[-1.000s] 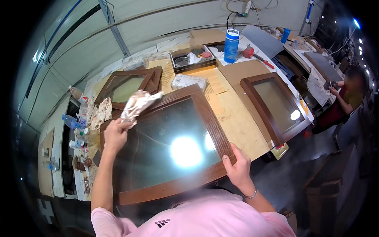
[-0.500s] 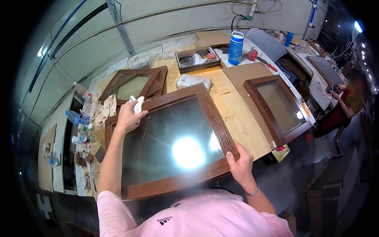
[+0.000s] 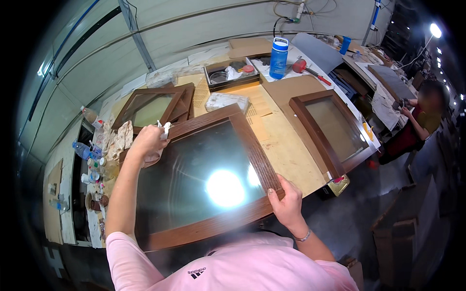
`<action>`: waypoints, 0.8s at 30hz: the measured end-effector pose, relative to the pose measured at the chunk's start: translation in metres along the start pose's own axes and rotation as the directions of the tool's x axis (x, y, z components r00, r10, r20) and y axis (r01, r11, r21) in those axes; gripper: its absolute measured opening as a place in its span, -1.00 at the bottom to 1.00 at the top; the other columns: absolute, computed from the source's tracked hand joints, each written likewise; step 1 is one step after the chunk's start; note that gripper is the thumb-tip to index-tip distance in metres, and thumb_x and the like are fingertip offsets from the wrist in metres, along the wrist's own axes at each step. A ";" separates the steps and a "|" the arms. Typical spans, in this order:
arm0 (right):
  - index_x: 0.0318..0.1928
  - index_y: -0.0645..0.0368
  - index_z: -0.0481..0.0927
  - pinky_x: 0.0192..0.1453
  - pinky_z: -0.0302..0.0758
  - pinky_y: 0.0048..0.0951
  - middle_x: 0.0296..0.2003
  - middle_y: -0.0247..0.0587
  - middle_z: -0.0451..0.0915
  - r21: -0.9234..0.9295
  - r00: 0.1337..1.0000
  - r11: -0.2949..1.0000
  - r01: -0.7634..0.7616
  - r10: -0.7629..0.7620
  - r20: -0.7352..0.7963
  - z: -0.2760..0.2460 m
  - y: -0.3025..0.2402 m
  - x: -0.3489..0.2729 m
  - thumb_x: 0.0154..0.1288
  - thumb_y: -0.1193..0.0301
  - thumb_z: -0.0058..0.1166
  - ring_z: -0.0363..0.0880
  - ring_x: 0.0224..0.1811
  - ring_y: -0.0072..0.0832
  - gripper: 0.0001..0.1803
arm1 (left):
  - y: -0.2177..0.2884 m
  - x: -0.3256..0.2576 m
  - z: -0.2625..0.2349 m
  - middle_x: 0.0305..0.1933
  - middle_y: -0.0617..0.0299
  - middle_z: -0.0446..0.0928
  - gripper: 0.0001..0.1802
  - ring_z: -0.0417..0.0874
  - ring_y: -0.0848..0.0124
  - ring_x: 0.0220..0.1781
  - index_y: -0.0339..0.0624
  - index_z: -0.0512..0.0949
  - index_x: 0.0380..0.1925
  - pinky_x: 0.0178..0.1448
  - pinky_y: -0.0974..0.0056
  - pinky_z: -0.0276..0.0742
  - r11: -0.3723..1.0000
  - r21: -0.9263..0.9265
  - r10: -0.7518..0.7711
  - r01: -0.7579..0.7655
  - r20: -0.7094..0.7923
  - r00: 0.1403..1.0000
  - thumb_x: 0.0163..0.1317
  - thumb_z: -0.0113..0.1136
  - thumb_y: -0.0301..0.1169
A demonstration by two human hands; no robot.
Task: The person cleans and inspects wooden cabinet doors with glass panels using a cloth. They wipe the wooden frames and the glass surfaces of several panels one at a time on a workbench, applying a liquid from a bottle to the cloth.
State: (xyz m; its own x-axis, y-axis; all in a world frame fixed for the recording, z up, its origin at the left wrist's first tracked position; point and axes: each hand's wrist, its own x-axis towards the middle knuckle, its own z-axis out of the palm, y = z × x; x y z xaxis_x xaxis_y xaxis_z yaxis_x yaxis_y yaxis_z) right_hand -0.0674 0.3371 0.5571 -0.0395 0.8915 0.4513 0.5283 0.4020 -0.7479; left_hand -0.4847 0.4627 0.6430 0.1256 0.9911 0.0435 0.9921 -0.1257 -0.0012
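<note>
Occupying the near part of the worktable [image 3: 284, 145], a large framed glass panel [image 3: 194, 169] is directly before the person; its frame is of brown wood. I count the clock from the middle of this panel, with 12 o'clock pointing away from the person. At 10 o'clock, by the frame's upper left part, the left hand [image 3: 145, 143] is clenched around a crumpled whitish cloth [image 3: 166, 129]; whether the cloth touches the wood, I cannot tell. Between 3 and 4 o'clock, the right hand [image 3: 288, 201] is grasping the near right corner, with its thumb upon the upper face.

Further outward, a white block [image 3: 226, 102] lies near 1 o'clock. At 11 o'clock are smaller framed panels [image 3: 177, 104], overlapping; at 10 o'clock, stained rags [image 3: 116, 140]. A shallow dark box [image 3: 235, 85] stands between 12 and 1 o'clock, and a blue bottle [image 3: 278, 60] at 1 o'clock. Beside this bottle lies a red-headed mallet [image 3: 299, 65]. Another framed panel [image 3: 335, 127] is at 2 o'clock. Well apart, between 2 and 3 o'clock, is a co-worker [image 3: 423, 121].
</note>
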 end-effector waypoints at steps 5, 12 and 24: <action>0.05 0.50 0.56 -0.02 0.57 -0.19 -0.18 0.25 0.65 -0.026 0.999 0.998 -0.051 0.051 0.006 -0.003 0.008 -0.002 0.14 0.48 0.21 0.68 -0.13 0.00 -0.54 | 0.018 0.020 -0.007 -0.35 -0.19 0.63 -0.75 0.68 -0.10 -0.20 -0.35 0.65 -0.44 -0.03 -0.02 0.59 0.980 0.166 0.095 -0.109 0.089 0.992 -0.07 0.38 -0.37; 0.09 0.41 0.49 -0.11 0.56 -0.07 -0.23 0.17 0.63 -0.070 1.000 0.997 -0.014 0.012 -0.017 0.003 -0.001 0.000 0.18 0.37 0.25 0.62 -0.21 0.05 -0.48 | -0.029 0.019 0.034 -0.36 -0.20 0.58 -0.77 0.60 -0.13 -0.20 -0.33 0.63 -0.44 -0.04 -0.09 0.51 0.982 0.178 0.079 -0.067 -0.062 0.995 -0.12 0.32 -0.41; 0.15 0.45 0.47 0.03 0.53 -0.11 -0.13 0.19 0.63 0.055 0.996 0.997 -0.054 0.058 -0.066 0.009 0.010 -0.009 0.15 0.42 0.13 0.61 -0.09 0.02 -0.44 | -0.056 0.038 0.050 -0.22 -0.17 0.50 -0.64 0.49 -0.16 -0.05 -0.37 0.58 -0.30 0.07 -0.08 0.44 0.975 0.146 0.178 -0.169 -0.057 0.982 -0.23 0.25 -0.59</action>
State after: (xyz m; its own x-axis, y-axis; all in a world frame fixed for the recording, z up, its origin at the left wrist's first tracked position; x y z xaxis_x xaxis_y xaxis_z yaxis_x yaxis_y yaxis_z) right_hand -0.0690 0.3347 0.5411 0.0472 0.8976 0.4384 0.4821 0.3639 -0.7970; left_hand -0.5349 0.5100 0.5949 0.3001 0.9487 0.0991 0.9465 -0.2833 -0.1544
